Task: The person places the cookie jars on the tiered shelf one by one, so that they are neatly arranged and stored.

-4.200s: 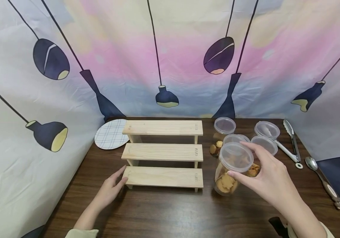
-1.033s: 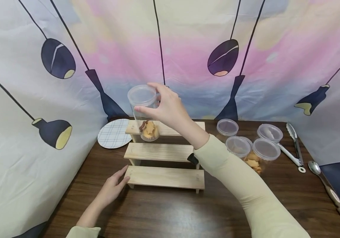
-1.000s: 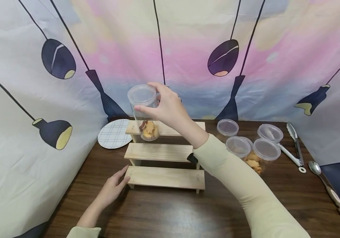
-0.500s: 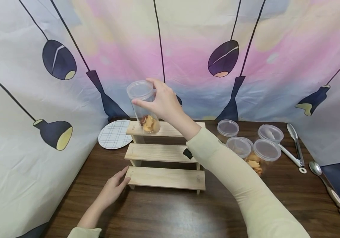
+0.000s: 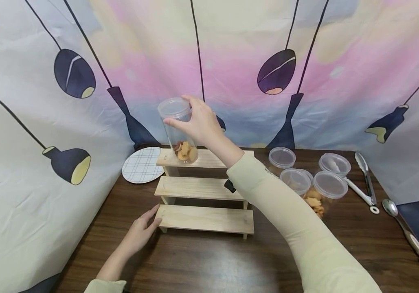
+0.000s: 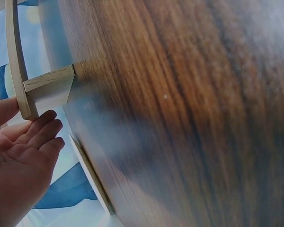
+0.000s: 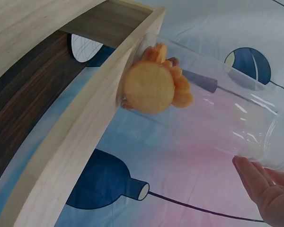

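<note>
My right hand [image 5: 203, 122] grips a clear plastic jar [image 5: 171, 129] near its lid, thumb on the near side. Cookies [image 5: 185, 151] lie in its bottom. The jar stands at the left end of the top step of a three-tier wooden stand [image 5: 205, 217], tilted slightly; its base meets the board in the right wrist view. My left hand [image 5: 139, 232] holds the left end of the lowest step. In the left wrist view, the thumb lies on one side of that board [image 6: 16, 61] and the fingers [image 6: 45, 130] on the other.
Several lidded jars [image 5: 330, 185] with snacks stand right of the stand, partly behind my right sleeve. Beyond them lie tongs [image 5: 366, 179] and a spoon [image 5: 405, 232]. A round checked plate or mat [image 5: 141, 167] lies behind the stand's left side, near the printed cloth backdrop.
My right hand has carried the jar from the right of the stand to the top step's left end, lately moving it back onto the board. The left hand has stayed put.
</note>
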The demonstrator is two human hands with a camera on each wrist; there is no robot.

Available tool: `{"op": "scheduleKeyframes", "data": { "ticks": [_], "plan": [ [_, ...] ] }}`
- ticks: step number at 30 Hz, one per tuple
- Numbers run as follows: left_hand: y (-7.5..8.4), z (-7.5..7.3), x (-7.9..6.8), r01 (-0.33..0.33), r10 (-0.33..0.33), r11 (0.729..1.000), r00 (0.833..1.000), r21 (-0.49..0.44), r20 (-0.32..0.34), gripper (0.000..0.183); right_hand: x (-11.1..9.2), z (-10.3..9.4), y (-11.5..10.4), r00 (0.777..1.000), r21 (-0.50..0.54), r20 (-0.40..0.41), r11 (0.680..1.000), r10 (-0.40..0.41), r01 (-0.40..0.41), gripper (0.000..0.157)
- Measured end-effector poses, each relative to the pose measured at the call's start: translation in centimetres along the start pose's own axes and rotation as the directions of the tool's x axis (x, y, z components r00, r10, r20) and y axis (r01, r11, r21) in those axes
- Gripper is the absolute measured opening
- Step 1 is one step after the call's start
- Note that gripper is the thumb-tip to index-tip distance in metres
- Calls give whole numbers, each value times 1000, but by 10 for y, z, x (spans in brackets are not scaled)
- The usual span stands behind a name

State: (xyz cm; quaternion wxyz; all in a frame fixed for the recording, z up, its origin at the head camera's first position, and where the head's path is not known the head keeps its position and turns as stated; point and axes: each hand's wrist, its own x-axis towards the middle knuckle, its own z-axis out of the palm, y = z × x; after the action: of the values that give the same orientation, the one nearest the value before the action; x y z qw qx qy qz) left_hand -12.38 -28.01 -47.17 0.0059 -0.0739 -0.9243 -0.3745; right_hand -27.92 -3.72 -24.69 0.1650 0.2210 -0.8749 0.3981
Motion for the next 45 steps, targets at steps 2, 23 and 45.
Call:
{"op": "scheduleKeyframes", "data": {
  "ticks": [2, 23, 45],
  "plan": [
    [0, 0, 0, 4, -4, 1000, 1000, 0, 1, 53, 1, 0, 0, 1000, -5, 9, 1000, 4, -4, 88],
    [3, -1, 2, 6, -6, 1000, 1000, 9, 4, 53, -9, -8, -1, 997, -67, 49, 996, 60, -57, 102],
    [3, -1, 2, 14, -14, 1000, 1000, 10, 8, 53, -84, -48, 0, 979, 74, -27, 976, -203, 204, 73]
  ]
}}
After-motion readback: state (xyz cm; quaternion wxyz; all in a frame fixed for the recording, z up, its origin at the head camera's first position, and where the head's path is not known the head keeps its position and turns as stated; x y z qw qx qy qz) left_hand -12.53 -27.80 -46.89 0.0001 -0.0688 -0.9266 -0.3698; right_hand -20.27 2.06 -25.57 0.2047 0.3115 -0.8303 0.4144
